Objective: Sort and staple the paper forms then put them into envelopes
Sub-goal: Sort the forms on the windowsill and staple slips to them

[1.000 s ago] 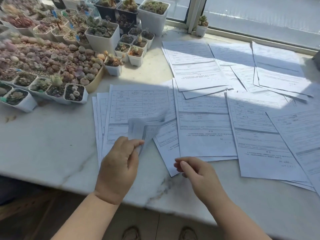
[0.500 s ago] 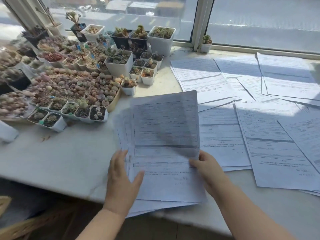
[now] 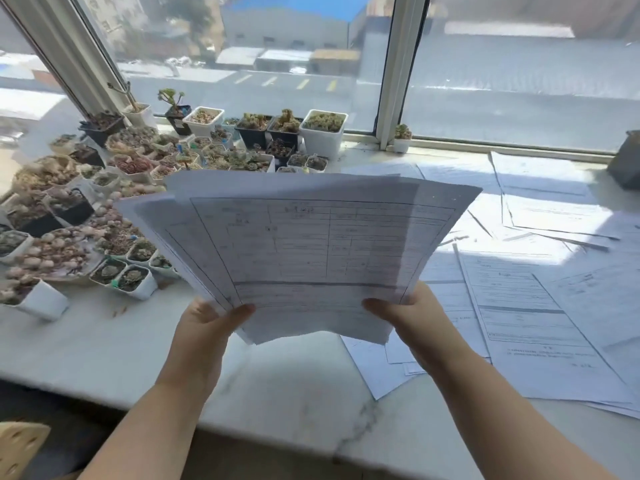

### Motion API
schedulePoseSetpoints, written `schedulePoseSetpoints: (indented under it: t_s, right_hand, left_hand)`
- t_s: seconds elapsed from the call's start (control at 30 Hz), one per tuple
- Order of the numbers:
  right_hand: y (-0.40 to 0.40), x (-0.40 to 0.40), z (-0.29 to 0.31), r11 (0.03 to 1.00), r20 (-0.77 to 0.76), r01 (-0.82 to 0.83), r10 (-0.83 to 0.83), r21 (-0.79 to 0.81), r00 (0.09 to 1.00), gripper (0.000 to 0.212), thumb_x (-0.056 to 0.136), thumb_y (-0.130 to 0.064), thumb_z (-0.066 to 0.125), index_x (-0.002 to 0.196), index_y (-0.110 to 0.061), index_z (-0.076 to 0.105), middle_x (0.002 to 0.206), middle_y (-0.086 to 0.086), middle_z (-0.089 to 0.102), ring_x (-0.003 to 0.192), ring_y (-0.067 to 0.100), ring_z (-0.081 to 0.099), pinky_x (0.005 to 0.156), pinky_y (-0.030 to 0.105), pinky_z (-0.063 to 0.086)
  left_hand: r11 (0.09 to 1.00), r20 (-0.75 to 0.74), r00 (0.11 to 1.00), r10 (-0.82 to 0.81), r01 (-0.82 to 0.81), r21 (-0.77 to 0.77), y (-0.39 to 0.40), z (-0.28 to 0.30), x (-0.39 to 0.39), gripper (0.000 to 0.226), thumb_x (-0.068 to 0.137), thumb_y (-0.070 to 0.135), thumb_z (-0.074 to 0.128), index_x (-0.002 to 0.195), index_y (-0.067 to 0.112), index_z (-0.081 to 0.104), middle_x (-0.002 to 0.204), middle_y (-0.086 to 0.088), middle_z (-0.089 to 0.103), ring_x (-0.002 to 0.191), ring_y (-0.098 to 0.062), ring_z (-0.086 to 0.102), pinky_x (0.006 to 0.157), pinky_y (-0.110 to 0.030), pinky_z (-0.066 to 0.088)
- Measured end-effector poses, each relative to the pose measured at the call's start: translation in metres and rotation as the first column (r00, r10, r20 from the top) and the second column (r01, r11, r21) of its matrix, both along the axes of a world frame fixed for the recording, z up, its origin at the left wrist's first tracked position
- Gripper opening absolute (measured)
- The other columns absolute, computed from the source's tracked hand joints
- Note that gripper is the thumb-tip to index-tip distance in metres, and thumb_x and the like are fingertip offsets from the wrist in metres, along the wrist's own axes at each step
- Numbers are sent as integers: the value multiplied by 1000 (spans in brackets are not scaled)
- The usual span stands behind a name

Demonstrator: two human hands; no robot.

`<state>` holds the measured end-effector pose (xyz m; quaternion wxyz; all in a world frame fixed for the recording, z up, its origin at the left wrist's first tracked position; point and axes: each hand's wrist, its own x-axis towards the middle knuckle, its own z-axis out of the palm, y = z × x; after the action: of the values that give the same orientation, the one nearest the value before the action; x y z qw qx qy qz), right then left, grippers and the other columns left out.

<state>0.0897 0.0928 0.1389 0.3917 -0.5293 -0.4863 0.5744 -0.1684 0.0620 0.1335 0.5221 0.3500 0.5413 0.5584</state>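
A stack of printed paper forms [image 3: 301, 251] is raised off the marble sill, tilted toward me and fanned at its top edge. My left hand [image 3: 204, 327] grips its lower left edge, thumb on the front sheet. My right hand [image 3: 412, 323] grips the lower right edge the same way. More loose forms [image 3: 526, 306] lie spread in overlapping piles on the sill to the right. No stapler or envelope is in view.
Many small pots of succulents [image 3: 131, 202] crowd the left and back of the marble windowsill [image 3: 277, 386]. A window frame post [image 3: 394, 71] stands behind. A dark object [image 3: 627, 161] sits at the far right edge. A wooden piece [image 3: 17, 448] shows at the lower left.
The stack lay on the sill under both hands; now both hands have lifted it up in front of me, and the view has tilted up toward the window.
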Motion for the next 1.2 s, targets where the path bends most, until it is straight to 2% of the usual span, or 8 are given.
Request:
schedulePoseSetpoints:
  t_s: [0.17,0.47,0.63,0.8,0.9,0.97,1.07,1.2]
  right_hand:
    - [-9,-13,-17,999,3,0,0,-34,1000,29,65,-16,65,93,-18,72,93,6,73,91,17,67,80,35,52]
    - [-12,-32,-47,989,150,100,-83,-108,985,17,74,-27,65,87,-18,71,91,7,74,93,27,68,86,50,54]
    - [-23,-43,-66,971,234,120,-70,-206,970,33,76,-17,62,108,-23,60,84,4,72,78,18,67,78,38,57]
    - [-45,-55,-89,988,479,79,-7,-131,878,45,86,-3,50,119,-32,43,83,3,61,66,12,50,59,24,40]
    - [-47,-59,-100,992,548,19,54,-127,835,39,87,-4,49,118,-28,52,90,-13,54,80,13,50,71,21,43]
    - [-46,-57,-102,994,634,-30,89,-103,768,37,91,-13,51,125,-28,52,104,-11,55,89,11,48,76,19,41]
    - [-45,-36,-101,998,754,-23,61,-61,654,28,95,-28,51,123,-26,57,120,-6,49,98,16,56,79,26,42]
    - [-57,28,-97,998,784,55,-23,-14,621,25,93,-18,54,115,-24,63,118,-9,51,92,13,59,77,26,45]
  left_hand:
    - [996,-121,992,-28,17,-92,-8,-20,10,41,63,5,79,102,12,68,92,1,75,86,-13,69,67,-22,54]
    - [968,-370,928,46,-132,-211,-11,-41,13,17,74,28,65,90,22,65,91,0,70,90,-23,64,77,-40,51]
    - [950,-626,779,-10,-188,-248,-13,-50,-4,18,90,6,56,104,17,53,92,1,63,83,-22,58,65,-32,43]
    - [934,-737,664,-128,-170,-316,-16,-75,-7,54,86,-2,54,131,20,35,113,-6,54,94,-31,54,72,-36,40]
    - [993,-946,304,-109,-11,-118,-23,-100,-6,65,70,-12,63,124,21,48,122,-11,47,104,-35,50,86,-49,45]
    - [979,-989,78,-127,169,-113,-27,-117,-7,51,64,-6,61,103,27,56,106,-3,53,91,-30,54,72,-44,49]
    - [941,-975,9,-223,262,-213,-19,-116,-4,50,58,-9,72,86,30,56,84,6,54,69,-25,56,56,-30,44]
    - [936,-973,40,-227,284,-206,-2,-103,18,41,55,-9,79,86,16,70,85,-1,62,70,-29,60,60,-37,51]
